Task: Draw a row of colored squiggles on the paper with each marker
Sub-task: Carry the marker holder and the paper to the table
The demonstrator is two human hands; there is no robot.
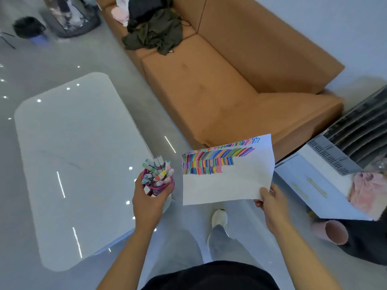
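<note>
Pink plastic cup (159, 186) of pastel-capped markers (156, 168) is gripped by the left hand (146, 199) over the shiny white table's (73, 164) right edge. White paper sheet (226, 185) with colored squiggle rows (209, 162) is pinched at its near right corner by the right hand (270, 203).

A glossy white bench (69, 164) stood on the grey floor (52, 61); beside it, a tan sofa (209, 91) carried crumpled dark clothes (155, 32).

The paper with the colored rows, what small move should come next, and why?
Probably lay the paper flat on the white table. The right hand pinches its corner in mid-air, the left hand grips the marker cup, and the sheet's lower half is blank, so drawing needs a surface.
</note>
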